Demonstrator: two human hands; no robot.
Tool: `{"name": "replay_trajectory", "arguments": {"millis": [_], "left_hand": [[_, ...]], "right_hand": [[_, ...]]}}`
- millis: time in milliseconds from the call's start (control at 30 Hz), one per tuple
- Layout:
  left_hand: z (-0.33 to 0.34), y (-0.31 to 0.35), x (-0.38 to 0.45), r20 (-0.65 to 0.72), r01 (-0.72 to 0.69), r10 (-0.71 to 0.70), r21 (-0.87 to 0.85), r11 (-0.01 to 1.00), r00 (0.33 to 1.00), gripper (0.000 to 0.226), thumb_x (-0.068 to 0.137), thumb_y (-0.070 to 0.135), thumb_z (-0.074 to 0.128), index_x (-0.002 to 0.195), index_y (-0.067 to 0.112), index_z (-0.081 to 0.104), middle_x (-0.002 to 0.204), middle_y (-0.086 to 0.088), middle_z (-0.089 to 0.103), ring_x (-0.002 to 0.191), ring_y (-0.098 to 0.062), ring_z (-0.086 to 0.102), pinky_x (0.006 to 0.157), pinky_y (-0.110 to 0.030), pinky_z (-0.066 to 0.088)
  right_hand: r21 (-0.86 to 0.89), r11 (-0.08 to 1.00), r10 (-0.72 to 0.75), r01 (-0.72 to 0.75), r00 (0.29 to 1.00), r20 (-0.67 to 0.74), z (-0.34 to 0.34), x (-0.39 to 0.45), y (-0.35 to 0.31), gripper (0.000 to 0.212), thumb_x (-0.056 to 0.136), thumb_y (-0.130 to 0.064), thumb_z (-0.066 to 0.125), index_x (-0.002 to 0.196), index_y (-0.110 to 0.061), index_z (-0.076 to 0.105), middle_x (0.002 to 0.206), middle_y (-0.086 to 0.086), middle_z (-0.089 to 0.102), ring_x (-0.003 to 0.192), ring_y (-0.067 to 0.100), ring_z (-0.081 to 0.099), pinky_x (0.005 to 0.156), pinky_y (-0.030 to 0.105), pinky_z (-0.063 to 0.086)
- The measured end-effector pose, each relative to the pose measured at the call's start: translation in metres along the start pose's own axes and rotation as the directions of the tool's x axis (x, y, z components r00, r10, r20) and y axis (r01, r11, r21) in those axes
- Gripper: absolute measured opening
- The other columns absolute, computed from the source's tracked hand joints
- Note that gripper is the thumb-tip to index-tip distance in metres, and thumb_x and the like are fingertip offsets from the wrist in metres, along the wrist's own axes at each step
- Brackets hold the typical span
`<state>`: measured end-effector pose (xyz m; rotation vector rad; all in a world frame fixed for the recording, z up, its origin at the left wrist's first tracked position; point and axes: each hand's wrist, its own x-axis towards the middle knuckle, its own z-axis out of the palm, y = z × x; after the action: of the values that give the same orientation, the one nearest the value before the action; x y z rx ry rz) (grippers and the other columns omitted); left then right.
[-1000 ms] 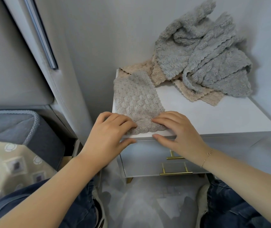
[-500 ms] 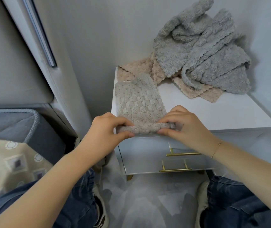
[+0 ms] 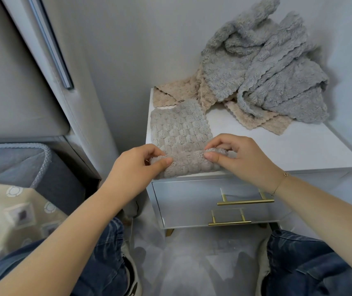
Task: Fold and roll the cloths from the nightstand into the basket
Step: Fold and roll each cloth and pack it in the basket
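Observation:
A folded taupe waffle cloth (image 3: 179,129) lies as a narrow strip on the left of the white nightstand (image 3: 288,150). Its near end is turned over into a short roll at the front edge. My left hand (image 3: 134,167) pinches the roll's left end, and my right hand (image 3: 239,155) pinches its right end with thumb and fingertips. A heap of grey cloths (image 3: 264,69) sits at the back right of the nightstand, on top of beige cloths (image 3: 177,92). A grey basket (image 3: 42,165) with a rope rim stands at the left.
The nightstand has two drawers with gold handles (image 3: 245,201). A padded headboard and wall panel (image 3: 53,50) rise to the left. A patterned bedcover (image 3: 10,214) lies at lower left. My knees in jeans (image 3: 311,263) flank the grey floor below.
Both hands went from lying flat on the cloth's near end to pinching it. The near end has been turned over and rolled a little away from me.

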<state>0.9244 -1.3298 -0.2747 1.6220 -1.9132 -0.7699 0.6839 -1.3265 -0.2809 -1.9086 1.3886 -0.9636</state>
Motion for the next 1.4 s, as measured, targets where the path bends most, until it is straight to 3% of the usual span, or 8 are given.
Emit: {"name": "replay_trajectory", "arguments": {"millis": [200,433,567,700,867,1133,1300,1400], "left_hand": [[0.011,0.0,0.003,-0.193,-0.039,0.044,0.03,0.999,0.98,0.02,0.079,0.038,0.073,0.076,0.025,0.059,0.08,0.011,0.059,0.061,-0.003,0.05,0.058,-0.02,0.036],[0.013,-0.005,0.001,-0.054,-0.512,0.57,0.377,0.772,0.82,0.023,0.091,0.018,0.048,0.097,0.013,0.07,0.097,0.003,0.064,0.089,-0.015,0.057,0.077,-0.023,0.043],[0.011,-0.014,-0.006,0.099,-0.514,0.514,0.338,0.788,0.852,0.043,0.088,0.046,0.054,0.121,0.018,0.061,0.114,0.008,0.06,0.101,-0.006,0.053,0.089,-0.016,0.04],[0.014,-0.018,-0.009,0.083,-0.51,0.517,0.35,0.785,0.852,0.045,0.079,0.023,0.076,0.121,0.018,0.061,0.113,0.006,0.061,0.101,-0.012,0.056,0.089,-0.021,0.044],[0.011,-0.014,-0.019,-0.019,-0.478,0.505,0.293,0.828,0.863,0.033,0.077,0.01,0.076,0.107,0.022,0.069,0.095,0.013,0.066,0.087,-0.003,0.055,0.078,-0.007,0.038],[0.002,-0.002,-0.014,-0.018,-0.092,0.092,0.017,0.996,0.996,0.018,0.075,0.044,0.072,0.088,0.04,0.059,0.092,0.011,0.065,0.088,-0.006,0.057,0.073,-0.01,0.041],[0.004,-0.007,-0.003,0.023,0.048,-0.045,-0.164,0.985,0.999,0.057,0.062,0.07,0.063,0.09,0.021,0.062,0.09,-0.007,0.071,0.086,-0.025,0.064,0.085,-0.041,0.052],[0.006,-0.005,0.002,-0.016,0.075,-0.079,-0.183,0.98,0.997,0.066,0.07,0.069,0.062,0.084,0.005,0.06,0.071,-0.012,0.063,0.067,-0.028,0.056,0.068,-0.037,0.048]], "right_hand": [[-0.104,0.994,-0.05,0.041,0.996,-0.078,0.01,0.003,0.004,0.009,0.083,-0.019,0.072,0.089,-0.016,0.067,0.083,-0.011,0.055,0.07,-0.003,0.049,0.066,0.009,0.035],[-0.425,0.813,-0.429,0.397,0.903,0.024,0.01,0.002,0.011,0.009,0.087,-0.006,0.064,0.092,-0.009,0.07,0.095,0.001,0.064,0.091,0.016,0.056,0.083,0.023,0.044],[-0.384,0.851,-0.346,0.358,0.933,0.105,0.004,-0.01,0.017,0.031,0.088,-0.031,0.059,0.114,-0.014,0.066,0.113,-0.003,0.063,0.107,0.009,0.055,0.092,0.018,0.043],[-0.384,0.869,-0.268,0.311,0.949,0.163,-0.001,-0.017,0.019,0.045,0.082,-0.03,0.073,0.124,-0.021,0.06,0.124,-0.007,0.058,0.116,0.004,0.048,0.097,0.013,0.037],[-0.292,0.932,-0.185,0.212,0.976,0.117,-0.002,-0.022,0.01,0.038,0.079,-0.006,0.071,0.112,-0.023,0.065,0.108,-0.009,0.064,0.1,0.009,0.057,0.09,0.017,0.041],[-0.034,0.997,0.079,-0.076,0.995,0.068,-0.011,-0.016,0.001,0.024,0.078,-0.025,0.075,0.102,-0.022,0.07,0.098,-0.012,0.07,0.092,-0.006,0.059,0.079,0.003,0.039],[0.05,0.99,0.127,-0.131,0.989,0.069,-0.01,-0.007,0.002,0.02,0.082,-0.034,0.07,0.091,-0.017,0.072,0.076,0.001,0.071,0.067,0.003,0.06,0.063,0.009,0.04],[0.022,0.987,0.157,-0.158,0.987,0.025,-0.005,-0.004,0.002,0.026,0.086,-0.038,0.065,0.084,-0.011,0.067,0.056,0.005,0.053,0.051,0.0,0.043,0.052,0.01,0.031]]}}
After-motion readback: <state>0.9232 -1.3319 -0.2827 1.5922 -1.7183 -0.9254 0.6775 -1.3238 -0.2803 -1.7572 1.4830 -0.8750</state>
